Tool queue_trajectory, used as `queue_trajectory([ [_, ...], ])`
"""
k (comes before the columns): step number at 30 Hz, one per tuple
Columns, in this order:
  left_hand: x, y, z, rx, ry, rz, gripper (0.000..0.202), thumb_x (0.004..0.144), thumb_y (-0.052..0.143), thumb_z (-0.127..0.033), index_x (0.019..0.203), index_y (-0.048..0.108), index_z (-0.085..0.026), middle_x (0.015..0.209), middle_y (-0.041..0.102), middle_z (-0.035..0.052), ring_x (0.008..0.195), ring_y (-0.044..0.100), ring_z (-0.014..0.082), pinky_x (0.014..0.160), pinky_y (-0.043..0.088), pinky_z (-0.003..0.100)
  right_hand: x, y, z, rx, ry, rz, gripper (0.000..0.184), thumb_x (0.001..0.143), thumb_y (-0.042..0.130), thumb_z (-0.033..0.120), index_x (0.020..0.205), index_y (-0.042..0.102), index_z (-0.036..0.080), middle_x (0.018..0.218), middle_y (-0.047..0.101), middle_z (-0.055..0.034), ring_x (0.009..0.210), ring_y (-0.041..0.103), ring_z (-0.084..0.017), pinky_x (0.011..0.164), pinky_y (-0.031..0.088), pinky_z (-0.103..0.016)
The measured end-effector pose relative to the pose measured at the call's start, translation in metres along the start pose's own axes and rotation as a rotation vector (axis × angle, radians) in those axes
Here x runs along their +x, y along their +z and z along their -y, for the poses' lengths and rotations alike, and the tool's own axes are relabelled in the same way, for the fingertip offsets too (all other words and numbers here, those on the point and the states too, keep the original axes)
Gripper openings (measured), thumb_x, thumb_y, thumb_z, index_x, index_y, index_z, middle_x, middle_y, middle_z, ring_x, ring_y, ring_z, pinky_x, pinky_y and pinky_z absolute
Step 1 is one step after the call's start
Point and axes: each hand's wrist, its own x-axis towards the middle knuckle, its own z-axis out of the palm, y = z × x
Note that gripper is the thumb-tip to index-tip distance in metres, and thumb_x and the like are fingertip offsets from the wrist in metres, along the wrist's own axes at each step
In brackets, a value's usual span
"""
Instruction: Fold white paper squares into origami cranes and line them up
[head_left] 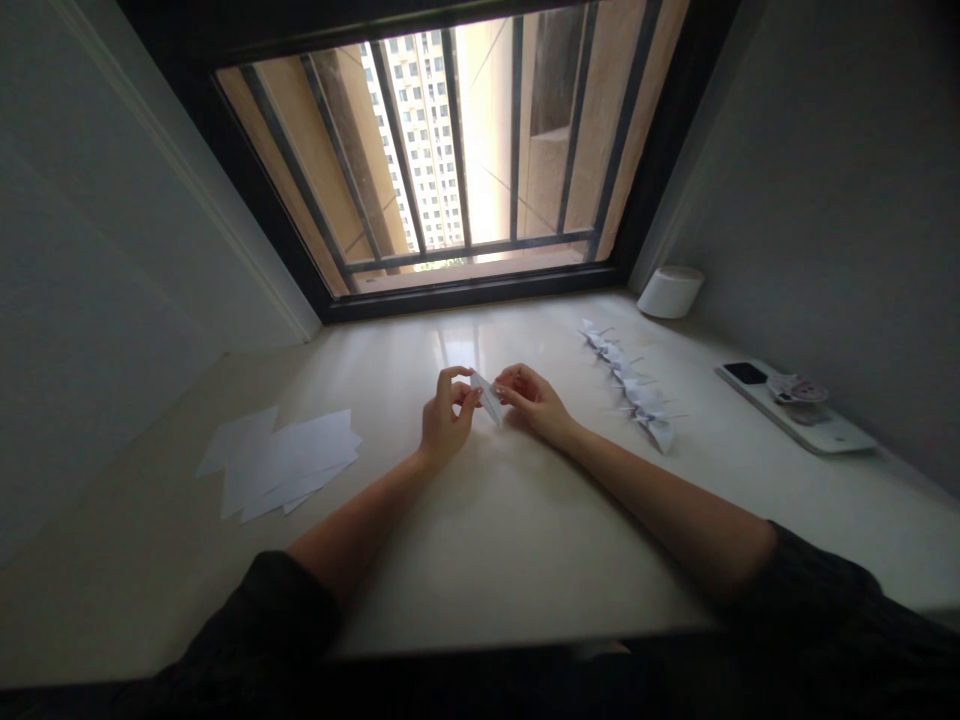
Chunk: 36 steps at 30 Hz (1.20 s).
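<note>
A small folded piece of white paper is held between both my hands over the middle of the pale desk. My left hand pinches its left end with fingers curled. My right hand grips its right end, fingers closed on it. Both forearms rest on the desk.
A loose pile of white paper sheets lies at the left. A row of several folded paper figures runs along the right. Farther right lie a white tray with a dark phone and a white cylinder. A barred window is ahead.
</note>
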Motion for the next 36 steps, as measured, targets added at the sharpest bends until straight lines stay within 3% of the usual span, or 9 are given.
queue_trajectory([
  [3, -0.002, -0.001, -0.001, 0.075, 0.059, 0.064, 0.028, 0.083, 0.051, -0.032, 0.110, 0.047, -0.025, 0.070, 0.062, -0.0038, 0.058, 0.056, 0.0098, 0.052, 0.037, 0.019, 0.000, -0.002, -0.002, 0.020, -0.012, 0.028, 0.029, 0.067, 0.070, 0.040, 0.086, 0.059, 0.021, 0.072, 0.061, 0.0008, 0.067, 0.057, -0.012, 0.063, 0.047, -0.026],
  [7, 0.000, -0.002, 0.004, 0.037, 0.021, 0.035, 0.032, 0.083, 0.052, -0.032, 0.114, 0.046, -0.025, 0.069, 0.061, -0.0041, 0.061, 0.056, 0.0107, 0.059, 0.041, 0.021, -0.001, -0.004, 0.000, -0.047, 0.035, 0.117, 0.026, 0.068, 0.069, 0.037, 0.086, 0.067, 0.019, 0.067, 0.062, 0.0004, 0.063, 0.056, -0.012, 0.064, 0.046, -0.027],
  [14, 0.006, -0.001, 0.010, -0.095, -0.090, 0.046, 0.029, 0.081, 0.055, -0.038, 0.106, 0.059, -0.023, 0.079, 0.067, 0.0012, 0.071, 0.061, 0.0134, 0.062, 0.044, 0.023, -0.001, -0.004, 0.003, -0.059, 0.015, -0.059, 0.034, 0.062, 0.073, 0.036, 0.092, 0.070, 0.021, 0.074, 0.069, -0.0011, 0.068, 0.062, -0.015, 0.072, 0.049, -0.031],
  [17, 0.007, 0.000, 0.011, -0.181, -0.126, 0.051, 0.030, 0.079, 0.057, -0.039, 0.103, 0.060, -0.021, 0.077, 0.068, 0.0023, 0.073, 0.064, 0.0156, 0.063, 0.045, 0.024, -0.001, -0.004, 0.001, -0.068, -0.018, -0.074, 0.034, 0.063, 0.073, 0.039, 0.092, 0.069, 0.021, 0.079, 0.070, -0.0030, 0.072, 0.064, -0.017, 0.073, 0.050, -0.033],
  [23, 0.006, 0.000, 0.008, -0.153, -0.117, 0.031, 0.026, 0.078, 0.059, -0.037, 0.100, 0.058, -0.022, 0.073, 0.068, 0.0012, 0.069, 0.065, 0.0152, 0.056, 0.043, 0.022, -0.003, -0.001, 0.003, -0.103, -0.075, 0.063, 0.034, 0.063, 0.074, 0.037, 0.094, 0.068, 0.024, 0.102, 0.067, -0.0049, 0.078, 0.065, -0.016, 0.077, 0.052, -0.033],
  [26, 0.005, 0.000, 0.005, -0.157, -0.115, 0.033, 0.027, 0.078, 0.060, -0.037, 0.100, 0.058, -0.022, 0.072, 0.067, 0.0004, 0.069, 0.065, 0.0151, 0.058, 0.044, 0.022, -0.004, -0.001, 0.002, -0.132, -0.077, 0.098, 0.033, 0.063, 0.074, 0.036, 0.093, 0.070, 0.024, 0.104, 0.067, -0.0051, 0.086, 0.064, -0.019, 0.080, 0.052, -0.034],
  [31, 0.005, -0.001, 0.003, -0.222, -0.107, 0.071, 0.030, 0.079, 0.058, -0.038, 0.104, 0.056, -0.021, 0.070, 0.065, -0.0002, 0.069, 0.065, 0.0146, 0.062, 0.047, 0.023, -0.003, -0.004, 0.000, -0.125, -0.041, 0.025, 0.031, 0.064, 0.073, 0.036, 0.093, 0.071, 0.025, 0.094, 0.071, -0.0042, 0.078, 0.067, -0.020, 0.081, 0.052, -0.037],
  [36, 0.004, 0.000, 0.006, -0.241, -0.074, 0.080, 0.027, 0.074, 0.065, -0.035, 0.097, 0.063, -0.019, 0.093, 0.068, 0.0057, 0.081, 0.066, 0.0165, 0.071, 0.050, 0.027, -0.002, -0.004, 0.000, -0.128, -0.026, -0.069, 0.029, 0.061, 0.076, 0.036, 0.087, 0.073, 0.023, 0.091, 0.072, -0.0047, 0.079, 0.067, -0.021, 0.081, 0.051, -0.037],
])
